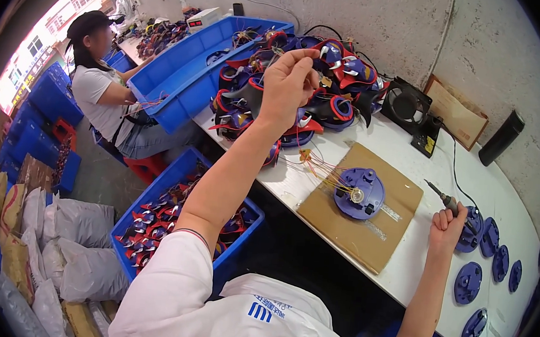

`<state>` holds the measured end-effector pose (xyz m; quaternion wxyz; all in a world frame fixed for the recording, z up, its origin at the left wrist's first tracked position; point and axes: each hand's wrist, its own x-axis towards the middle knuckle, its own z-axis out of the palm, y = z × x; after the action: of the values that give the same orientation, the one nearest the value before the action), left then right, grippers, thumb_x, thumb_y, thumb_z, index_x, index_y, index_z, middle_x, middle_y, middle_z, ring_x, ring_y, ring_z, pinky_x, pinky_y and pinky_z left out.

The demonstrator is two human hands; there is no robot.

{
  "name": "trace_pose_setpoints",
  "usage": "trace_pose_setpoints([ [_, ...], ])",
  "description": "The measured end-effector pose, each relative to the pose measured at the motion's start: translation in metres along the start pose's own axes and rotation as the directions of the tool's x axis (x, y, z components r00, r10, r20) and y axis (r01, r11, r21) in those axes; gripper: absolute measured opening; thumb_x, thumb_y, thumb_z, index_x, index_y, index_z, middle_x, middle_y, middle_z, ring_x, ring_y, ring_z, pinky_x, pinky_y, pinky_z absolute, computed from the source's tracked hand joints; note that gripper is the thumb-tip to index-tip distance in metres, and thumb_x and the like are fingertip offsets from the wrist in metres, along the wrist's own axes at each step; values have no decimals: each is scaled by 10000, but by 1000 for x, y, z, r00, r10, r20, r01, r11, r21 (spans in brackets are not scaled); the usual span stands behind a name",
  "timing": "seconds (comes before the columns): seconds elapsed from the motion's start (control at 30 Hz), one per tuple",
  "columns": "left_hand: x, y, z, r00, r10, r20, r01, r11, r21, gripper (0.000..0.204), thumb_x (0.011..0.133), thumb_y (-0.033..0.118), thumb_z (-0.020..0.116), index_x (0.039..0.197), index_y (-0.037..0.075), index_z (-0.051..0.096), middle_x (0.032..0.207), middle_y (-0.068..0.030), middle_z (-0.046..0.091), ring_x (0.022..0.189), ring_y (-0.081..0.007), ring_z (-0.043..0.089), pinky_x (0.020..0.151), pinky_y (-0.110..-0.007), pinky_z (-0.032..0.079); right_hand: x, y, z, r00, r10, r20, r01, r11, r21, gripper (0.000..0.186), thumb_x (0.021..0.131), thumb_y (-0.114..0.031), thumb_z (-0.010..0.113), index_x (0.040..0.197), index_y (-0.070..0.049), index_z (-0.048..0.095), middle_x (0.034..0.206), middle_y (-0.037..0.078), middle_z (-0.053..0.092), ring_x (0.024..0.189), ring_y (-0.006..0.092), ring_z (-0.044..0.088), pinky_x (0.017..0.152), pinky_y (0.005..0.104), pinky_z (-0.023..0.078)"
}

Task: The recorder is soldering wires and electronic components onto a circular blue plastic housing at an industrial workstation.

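Observation:
My left hand (286, 84) is raised over a pile of red, purple and black plastic toy parts (347, 65), fingers pinched; what it grips is too small to make out. My right hand (446, 226) grips a soldering iron (447, 200) by its handle, tip pointing up-left. Between my hands, a round purple base (368, 182) with a clear centre piece and thin wires running to a small board (308, 156) lies on a cardboard sheet (331, 236). Several similar purple discs (467, 282) sit at the table's right.
A blue tray (179, 101) rests at the back left; a person (106, 83) sits beside it. A blue crate of parts (128, 213) stands below the table, near stacked sacks (88, 229). A black fan (407, 102) and dark cylinder (500, 138) stand along the wall on the white table (413, 152).

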<state>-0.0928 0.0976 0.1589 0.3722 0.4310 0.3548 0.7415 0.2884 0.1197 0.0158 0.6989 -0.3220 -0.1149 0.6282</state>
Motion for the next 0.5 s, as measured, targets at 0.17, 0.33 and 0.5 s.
trace_pose_setpoints([
  [0.17, 3, 4, -11, 995, 44, -87, -47, 998, -41, 146, 890, 80, 518, 982, 38, 623, 598, -1, 517, 406, -32, 314, 346, -176, 196, 20, 2, -17, 995, 68, 72, -68, 998, 1, 179, 892, -222, 540, 948, -56, 576, 461, -83, 305, 335, 26, 199, 321, 188, 156],
  [0.33, 5, -8, 5, 995, 27, -99, -37, 995, -96, 65, 861, 69, 612, 918, 43, 593, 563, 18, 489, 374, -37, 325, 329, -191, 219, 6, -9, -18, 1000, 10, 14, -10, 1000, -18, 188, 903, -222, 537, 968, -48, 568, 460, -83, 266, 343, 29, 171, 319, 185, 143],
  [0.5, 3, 0, 11, 985, 168, -35, -167, 985, 45, 76, 843, 117, 609, 879, 50, 610, 603, 34, 485, 423, -19, 317, 364, -165, 221, -39, -1, 20, 989, -85, 118, 91, 995, -46, 192, 898, -228, 546, 955, -48, 578, 460, -80, 278, 345, 34, 182, 328, 191, 149],
])
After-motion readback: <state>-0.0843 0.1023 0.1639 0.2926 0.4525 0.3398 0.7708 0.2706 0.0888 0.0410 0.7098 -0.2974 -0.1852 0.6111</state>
